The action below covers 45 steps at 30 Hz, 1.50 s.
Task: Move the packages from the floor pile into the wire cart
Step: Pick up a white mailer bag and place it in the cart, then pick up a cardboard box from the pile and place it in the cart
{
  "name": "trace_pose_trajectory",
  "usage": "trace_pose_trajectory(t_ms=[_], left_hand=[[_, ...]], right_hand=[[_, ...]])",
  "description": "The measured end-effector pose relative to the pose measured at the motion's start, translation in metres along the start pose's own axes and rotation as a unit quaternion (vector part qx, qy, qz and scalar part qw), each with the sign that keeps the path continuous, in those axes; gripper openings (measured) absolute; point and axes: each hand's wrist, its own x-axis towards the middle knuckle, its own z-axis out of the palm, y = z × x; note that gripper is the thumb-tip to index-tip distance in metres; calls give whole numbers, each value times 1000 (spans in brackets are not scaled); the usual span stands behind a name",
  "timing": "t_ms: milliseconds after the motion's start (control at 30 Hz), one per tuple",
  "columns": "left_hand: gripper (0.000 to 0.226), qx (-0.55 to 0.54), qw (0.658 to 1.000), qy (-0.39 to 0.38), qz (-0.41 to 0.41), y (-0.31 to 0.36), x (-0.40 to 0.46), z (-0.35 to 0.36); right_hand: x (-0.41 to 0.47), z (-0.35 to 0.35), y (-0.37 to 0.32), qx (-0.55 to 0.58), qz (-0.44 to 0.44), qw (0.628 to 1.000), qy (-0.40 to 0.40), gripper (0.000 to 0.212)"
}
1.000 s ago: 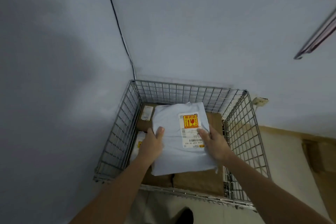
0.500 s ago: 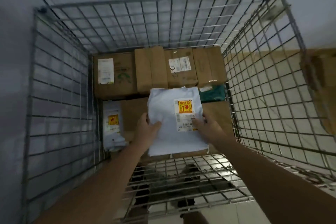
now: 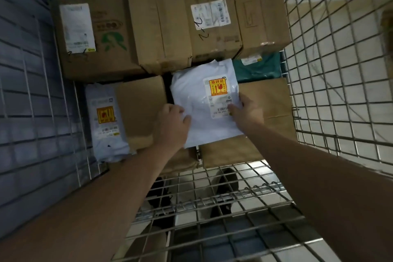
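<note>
The white package [image 3: 200, 104] carries a white shipping label with a barcode and a yellow-and-red sticker showing an upward arrow and a glass symbol under 3 Chinese characters too blurred to read surely. A second white mailer [image 3: 106, 121] at the left of the wire cart [image 3: 331, 83] bears the same kind of yellow sticker. The far-left cardboard box [image 3: 95, 36] has a long white label and a green printed mark; another box [image 3: 212, 25] shows a white label with handwritten black strokes.

Compared with 0.5 s ago, the view sits closer to the cart's contents and the white package lies lower and further right, over the gap between 2 brown parcels, with a teal mailer [image 3: 259, 68] just beyond it.

The left hand [image 3: 173, 125] grips the package's near-left edge, fingers curled over it. The right hand [image 3: 247, 110] holds the right edge, thumb on the label and fingers under.

The cart holds 4 boxes along the far wall, and brown parcels [image 3: 268, 112] nearer. Through the near mesh, dark shoes [image 3: 223, 189] show on a tiled floor [image 3: 265, 168].
</note>
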Motion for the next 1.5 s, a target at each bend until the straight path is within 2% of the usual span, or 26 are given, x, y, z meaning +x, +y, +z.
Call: trace_pose_trajectory(t_ms=[100,167,300,400,500,633,700,867,933,1100,1300,1500], left_hand=[[42,5,999,-32,-2,3,-16,-15],[40,20,998,-51,14,8,-27,-40],[50,131,986,-62,86,43,-54,-126],[61,243,957,-44,151,102,-97,-217],[68,301,929,-8,214,172,-160,-308],[84,340,894,33,289,260,-251,-394],[82,361,875,47,319,296,-288,-411],[87,375,824,73,418,396,-375,-399],[85,376,796,86,466,435,-415,-381],[83,382,753,81,530,513,-495,-320],[83,373,718,60,585,587,-566,-230],[83,376,703,25,604,642,-591,-165]], right_hand=[[-17,-6,-9,-58,-23,997,-40,65],[-36,-26,-19,-84,-35,995,-37,74],[-103,-99,-51,-114,-83,990,-13,69],[-180,-179,-80,-148,-113,982,26,62],[-276,-267,-110,-181,-141,970,77,55],[-399,-362,-130,-185,-151,962,133,64],[-450,-400,-129,-202,-164,953,154,69],[-549,-480,-81,-232,-152,932,235,75],[-588,-505,-49,-225,-133,928,267,72],[-669,-552,36,-217,-75,922,312,67],[-714,-601,131,-209,-26,918,337,75],[-713,-642,181,-197,-5,919,342,77]])
